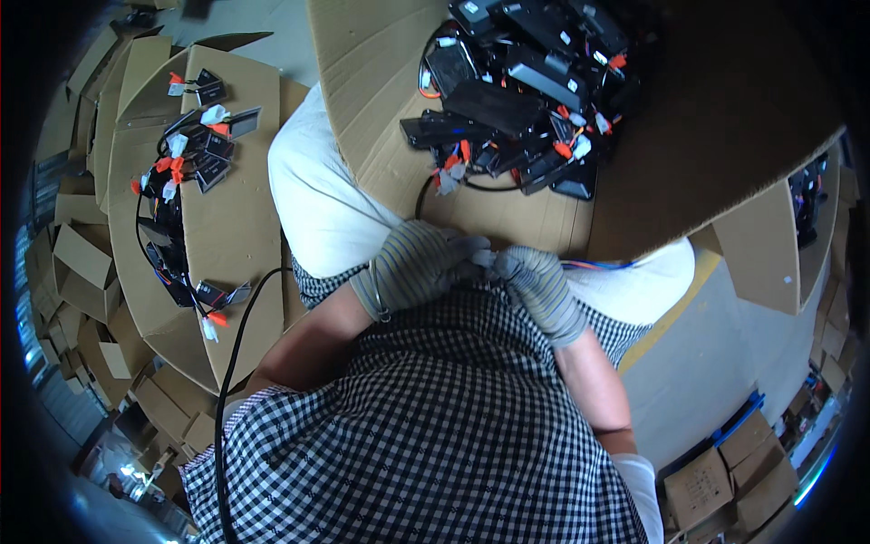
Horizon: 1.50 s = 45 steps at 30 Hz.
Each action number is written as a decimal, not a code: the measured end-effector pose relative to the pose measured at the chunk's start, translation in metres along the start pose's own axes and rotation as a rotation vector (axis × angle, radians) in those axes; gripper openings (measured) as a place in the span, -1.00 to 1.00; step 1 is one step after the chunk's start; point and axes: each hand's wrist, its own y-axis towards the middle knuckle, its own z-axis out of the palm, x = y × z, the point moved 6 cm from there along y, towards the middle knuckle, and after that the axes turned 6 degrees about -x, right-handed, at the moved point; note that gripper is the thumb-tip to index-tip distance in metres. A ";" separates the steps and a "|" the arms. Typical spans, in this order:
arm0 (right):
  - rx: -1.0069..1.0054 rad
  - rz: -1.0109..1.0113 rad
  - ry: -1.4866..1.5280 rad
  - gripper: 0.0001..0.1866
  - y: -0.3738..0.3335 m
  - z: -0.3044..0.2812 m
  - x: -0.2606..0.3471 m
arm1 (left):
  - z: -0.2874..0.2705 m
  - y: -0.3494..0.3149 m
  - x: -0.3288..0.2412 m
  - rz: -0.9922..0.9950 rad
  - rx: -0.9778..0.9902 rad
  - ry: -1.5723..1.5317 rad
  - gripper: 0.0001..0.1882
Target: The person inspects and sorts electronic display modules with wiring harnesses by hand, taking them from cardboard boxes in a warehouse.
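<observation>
My left hand [421, 261], in a grey-striped glove, is closed with its fingertips at a small whitish connector [485, 258] above my lap. My right hand [544, 288], gloved alike, pinches the same connector from the other side. Thin blue and red wires [594, 265] run out past my right hand over the white-clad knee. A black cable drops from the box rim near my left fingers. Just beyond both hands stands a large open cardboard box [507, 222] with a heap of black electronic modules [498, 104] bearing wires and orange and white plugs.
To the left, an open carton [240, 181] holds more black modules with plugs [213, 163] hanging over its flap. A long black cable [227, 399] passes beside my left arm. Another carton [761, 245] with modules stands at right, and folded boxes [725, 480] lie at lower right.
</observation>
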 end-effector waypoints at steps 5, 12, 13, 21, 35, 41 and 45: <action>0.386 -0.021 -0.178 -0.77 0.011 0.010 -0.018 | 0.002 0.000 0.042 0.116 -0.024 -0.201 -0.71; 0.481 -0.010 -0.131 -0.73 0.009 0.018 -0.018 | 0.009 0.039 0.188 -1.155 -0.407 -0.804 -0.69; 0.483 -0.014 -0.138 -0.73 0.010 0.019 -0.018 | 0.024 0.047 0.191 -1.136 -0.403 -1.154 -0.71; 0.386 0.090 -0.226 -0.75 0.013 0.021 -0.008 | -0.035 0.020 0.131 -0.470 -0.710 -0.483 -0.62; -0.144 -0.155 -0.522 -0.64 0.042 -0.022 -0.039 | -0.246 -0.205 0.053 0.129 -1.454 -1.152 -0.62; -0.144 -0.141 -0.469 -0.66 0.039 -0.020 -0.030 | -0.270 -0.178 -0.006 0.412 -1.380 -1.185 -0.64; -0.124 -0.197 -0.557 -0.67 0.049 -0.021 -0.034 | -0.150 -0.126 0.079 -0.587 -1.347 -0.911 -0.80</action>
